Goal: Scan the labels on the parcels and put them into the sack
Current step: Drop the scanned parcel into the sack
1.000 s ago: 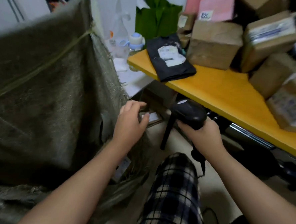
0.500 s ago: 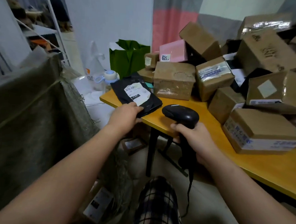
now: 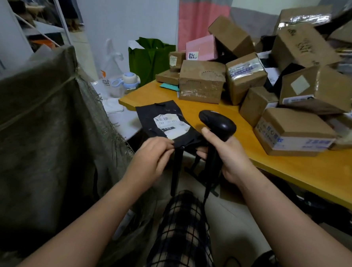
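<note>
My left hand (image 3: pixel 152 159) pinches the near edge of a flat black parcel bag (image 3: pixel 151 120) with a white label (image 3: pixel 170 125) facing up, held off the corner of the yellow table (image 3: pixel 305 168). In my right hand (image 3: pixel 229 157) I grip a black handheld scanner (image 3: pixel 218 123), its head just right of the label. The grey-green woven sack (image 3: pixel 37 135) stands open at my left. Several brown cardboard parcels (image 3: pixel 202 81) are piled at the back and right of the table.
A pink box (image 3: pixel 201 47) and a green bag (image 3: pixel 149 59) sit behind the pile. A small bottle (image 3: pixel 128 82) and plastic bags lie on a white surface between sack and table. My checked trouser leg (image 3: pixel 182 235) is below, beside the table's black legs.
My left hand went from the sack's edge up to the table, took the black bag and pulled it off the corner toward me. The scanner rose with my right hand beside the label.
</note>
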Demonstrator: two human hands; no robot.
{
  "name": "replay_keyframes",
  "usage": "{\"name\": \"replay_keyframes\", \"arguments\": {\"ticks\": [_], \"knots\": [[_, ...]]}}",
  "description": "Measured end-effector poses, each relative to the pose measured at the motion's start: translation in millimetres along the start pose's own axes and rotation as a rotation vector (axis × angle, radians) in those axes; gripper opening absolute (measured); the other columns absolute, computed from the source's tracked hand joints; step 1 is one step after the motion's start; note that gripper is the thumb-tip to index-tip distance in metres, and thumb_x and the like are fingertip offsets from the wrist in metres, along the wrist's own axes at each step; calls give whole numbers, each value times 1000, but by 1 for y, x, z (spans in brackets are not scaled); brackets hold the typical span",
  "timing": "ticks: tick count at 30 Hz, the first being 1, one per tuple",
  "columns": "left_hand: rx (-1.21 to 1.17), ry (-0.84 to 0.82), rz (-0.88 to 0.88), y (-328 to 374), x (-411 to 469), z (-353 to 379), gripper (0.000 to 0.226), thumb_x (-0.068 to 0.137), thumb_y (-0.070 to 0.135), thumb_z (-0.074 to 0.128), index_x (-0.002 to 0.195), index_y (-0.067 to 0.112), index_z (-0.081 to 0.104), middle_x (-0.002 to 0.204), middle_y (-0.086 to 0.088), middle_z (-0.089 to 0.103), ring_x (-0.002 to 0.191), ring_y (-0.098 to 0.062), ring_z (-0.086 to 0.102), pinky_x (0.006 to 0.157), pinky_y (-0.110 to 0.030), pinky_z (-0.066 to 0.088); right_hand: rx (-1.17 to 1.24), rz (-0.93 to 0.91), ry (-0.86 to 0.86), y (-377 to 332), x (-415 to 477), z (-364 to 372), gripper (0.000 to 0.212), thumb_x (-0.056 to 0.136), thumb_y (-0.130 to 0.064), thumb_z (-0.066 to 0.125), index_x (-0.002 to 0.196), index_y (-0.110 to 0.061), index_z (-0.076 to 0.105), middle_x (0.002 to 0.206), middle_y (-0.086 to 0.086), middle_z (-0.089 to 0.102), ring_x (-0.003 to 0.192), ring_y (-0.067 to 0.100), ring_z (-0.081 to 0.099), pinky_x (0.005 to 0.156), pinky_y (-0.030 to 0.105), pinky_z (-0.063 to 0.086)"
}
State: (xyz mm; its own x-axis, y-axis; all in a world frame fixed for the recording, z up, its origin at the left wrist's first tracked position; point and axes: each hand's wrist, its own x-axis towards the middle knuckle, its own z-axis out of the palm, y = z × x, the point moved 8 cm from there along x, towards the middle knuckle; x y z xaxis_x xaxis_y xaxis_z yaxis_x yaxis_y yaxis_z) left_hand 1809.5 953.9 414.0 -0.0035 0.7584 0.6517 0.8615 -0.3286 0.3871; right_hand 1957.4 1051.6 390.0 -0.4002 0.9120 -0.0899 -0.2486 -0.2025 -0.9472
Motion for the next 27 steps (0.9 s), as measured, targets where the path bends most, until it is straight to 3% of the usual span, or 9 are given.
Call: {"name": "replay_keyframes", "arguments": {"ticks": [4,7,10,13,15,16,18,21,27], "knots": [[-58,-74,100,18,-18,4,8,87,6,62,89,-1,66,102,-11,65,101,-17,53,96,-15,34,-138,-87,168,7,-23,-13,19,82,8,68,86,-10,66,72,4,71,63,14,70,52,19,53],[-155,-108,0,18,-21,6,13,88,19,62,91,7,66,106,-4,62,103,-11,52,93,-10,32,-235,-217,237,1,-44,-22,34,77,16,65,85,-17,67,80,2,70,68,9,65,60,19,54],[-361,8,-236,13,-12,11,11,91,25,61,98,17,61,113,0,52,103,1,48,96,-17,39,-295,-358,312,-12,-72,-35,44,73,17,66,86,-25,65,87,-5,69,73,-4,65,68,12,52],[-608,86,-639,5,-1,34,47,86,28,70,125,17,46,133,-2,34,113,-9,47,100,-27,42,-293,-460,325,-26,-98,-47,47,73,20,67,89,-24,65,86,-12,70,77,-5,66,71,15,51],[-886,89,-831,10,5,54,59,83,29,73,132,13,44,136,-7,46,113,-18,57,98,-36,48,-291,-502,321,-34,-113,-55,46,74,19,69,92,-24,65,85,-15,72,81,-3,67,73,15,52],[-1037,84,-870,17,11,62,50,84,26,73,127,12,51,127,-9,60,107,-21,64,94,-39,51,-308,-517,325,-38,-120,-60,46,74,18,70,93,-24,65,86,-16,72,83,-4,67,74,13,51],[-1166,96,-844,31,27,62,24,84,18,73,107,15,65,102,-6,74,93,-24,70,83,-39,57,-348,-529,339,-42,-131,-72,42,74,18,69,100,-15,66,94,-9,71,87,-3,67,77,14,50],[-1113,172,-732,46,52,48,11,84,14,72,92,18,67,86,0,75,82,-19,72,63,-27,57,-395,-505,380,-41,-142,-93,38,76,15,68,110,1,63,99,11,69,91,16,65,79,28,51],[-855,84,-516,69,85,42,8,83,14,73,88,19,70,85,7,74,79,-9,70,63,-17,51,-436,-521,483,-48,-151,-116,37,76,10,69,110,-4,64,96,3,69,84,0,63,72,16,48]]}}
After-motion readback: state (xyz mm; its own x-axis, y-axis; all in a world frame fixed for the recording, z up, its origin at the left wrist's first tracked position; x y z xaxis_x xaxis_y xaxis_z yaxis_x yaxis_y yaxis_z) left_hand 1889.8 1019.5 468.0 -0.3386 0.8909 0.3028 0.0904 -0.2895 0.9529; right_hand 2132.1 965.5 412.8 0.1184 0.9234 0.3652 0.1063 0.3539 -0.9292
